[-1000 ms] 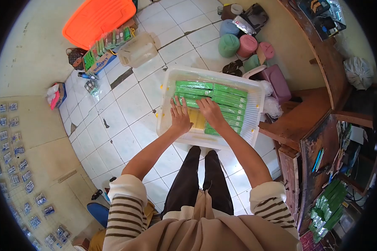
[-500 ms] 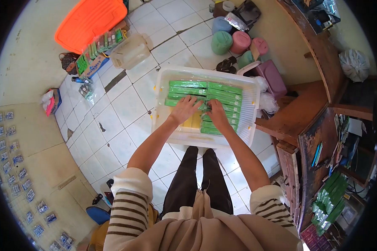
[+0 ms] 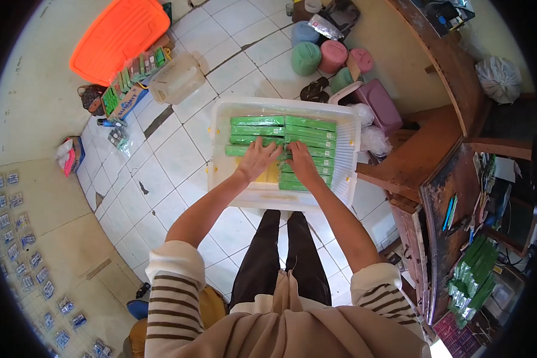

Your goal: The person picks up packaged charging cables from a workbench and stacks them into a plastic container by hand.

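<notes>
Two columns of long green packets in shiny clear wrap [image 3: 310,123] lie inside a white plastic tub [image 3: 344,206]. My left hand [image 3: 259,161] is curled over the nearest packet of the left column [image 3: 235,150], its fingertips at that packet's upper edge. Beside it, my right hand [image 3: 302,164] has bent fingers on the inner ends of the right column's packets, close to the left fingertips. Both thumbs are partly hidden. Yellowish tub bottom shows below my left hand.
A translucent container [image 3: 178,79] and a cardboard box of green packs [image 3: 125,101] stand at the upper left, beside an orange lid [image 3: 119,39]. Round coloured containers [image 3: 305,58] and a pink bin [image 3: 378,106] are beyond the tub. A wooden desk [image 3: 441,221] stands right.
The view has shifted slightly, so the tub appears farther left. My hands stay at the same packets, with the right fingers still at the inner ends. No packet has clearly moved within the tub.
</notes>
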A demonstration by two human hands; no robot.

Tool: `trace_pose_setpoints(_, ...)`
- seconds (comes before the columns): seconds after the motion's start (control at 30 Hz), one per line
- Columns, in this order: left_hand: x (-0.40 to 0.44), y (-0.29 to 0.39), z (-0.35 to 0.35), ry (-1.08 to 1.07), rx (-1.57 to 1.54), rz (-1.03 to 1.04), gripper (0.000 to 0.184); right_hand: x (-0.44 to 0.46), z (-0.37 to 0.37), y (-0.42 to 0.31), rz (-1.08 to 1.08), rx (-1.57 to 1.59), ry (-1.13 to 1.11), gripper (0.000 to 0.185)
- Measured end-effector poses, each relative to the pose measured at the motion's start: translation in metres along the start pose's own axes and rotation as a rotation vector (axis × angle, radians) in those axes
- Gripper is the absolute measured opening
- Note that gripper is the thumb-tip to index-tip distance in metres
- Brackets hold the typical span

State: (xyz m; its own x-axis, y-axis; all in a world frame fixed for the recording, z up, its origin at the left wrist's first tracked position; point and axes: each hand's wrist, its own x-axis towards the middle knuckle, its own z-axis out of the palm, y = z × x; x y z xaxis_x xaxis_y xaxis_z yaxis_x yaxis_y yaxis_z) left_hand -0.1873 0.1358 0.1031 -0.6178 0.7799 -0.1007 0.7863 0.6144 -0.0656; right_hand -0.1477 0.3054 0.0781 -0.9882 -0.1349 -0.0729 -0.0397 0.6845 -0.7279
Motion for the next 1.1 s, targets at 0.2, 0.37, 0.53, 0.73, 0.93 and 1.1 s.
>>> trace_pose_setpoints(0.2, 0.004, 0.000, 0.008, 0.022, -0.001, -0.007, 0.048, 0.000, 0.000, 0.001, 0.004, 0.000, -0.027, 0.036)
trace_pose_setpoints(0.37, -0.001, 0.004, 0.027, 0.001, -0.065, -0.053, 0.047, -0.002, 0.002, 0.004, -0.052, -0.051, -0.016, 0.038)
trace_pose_setpoints(0.53, -0.007, 0.000, 0.044, 0.140, -0.004, -0.003, 0.049, -0.001, 0.001, -0.003, -0.023, -0.021, -0.017, 0.034)
trace_pose_setpoints(0.73, -0.032, -0.012, -0.003, 0.211, -0.258, -0.289, 0.053, 0.004, -0.007, -0.020, -0.074, 0.019, 0.068, 0.032)
trace_pose_setpoints(0.93, -0.042, -0.012, 0.017, -0.037, -0.404, -0.527, 0.038, 0.019, 0.004, -0.026, -0.167, -0.036, -0.020, 0.031)
trace_pose_setpoints(1.1, -0.031, -0.013, 0.042, -0.050, -0.308, -0.563, 0.033, 0.025, 0.013, -0.017, -0.112, -0.097, -0.032, 0.027)
